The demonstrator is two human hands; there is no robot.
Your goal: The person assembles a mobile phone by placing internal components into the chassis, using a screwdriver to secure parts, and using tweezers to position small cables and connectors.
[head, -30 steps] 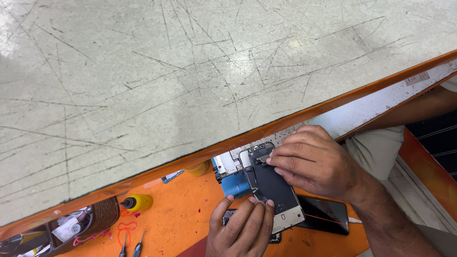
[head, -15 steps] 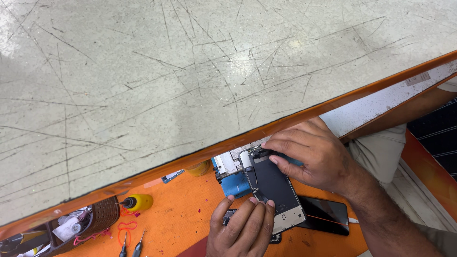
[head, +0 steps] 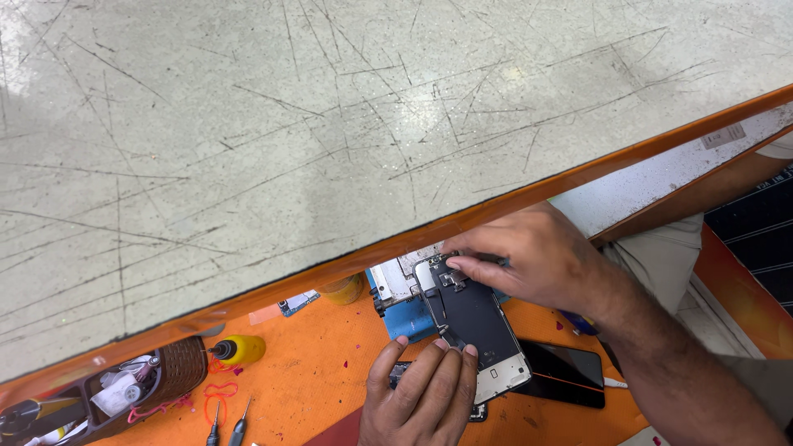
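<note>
On the orange mat, left hand (head: 421, 396) and right hand (head: 529, 256) pinch a glossy flat phone panel (head: 475, 318), seemingly

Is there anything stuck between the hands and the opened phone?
Nothing visible. The right hand has its fingers touching the opened phone at its top end, and the left hand touches its near edge.

— Where do I have room on the table (head: 314, 372)?

— I see bare orange mat left of my left hand (head: 421, 396), up to the yellow bottle (head: 239, 350).

— What blocks me?

— The opened phone (head: 475, 326) under both hands, a dark phone (head: 566, 372) just right of it, the brown basket (head: 178, 372) and two small screwdrivers (head: 227, 423) at the left.
</note>
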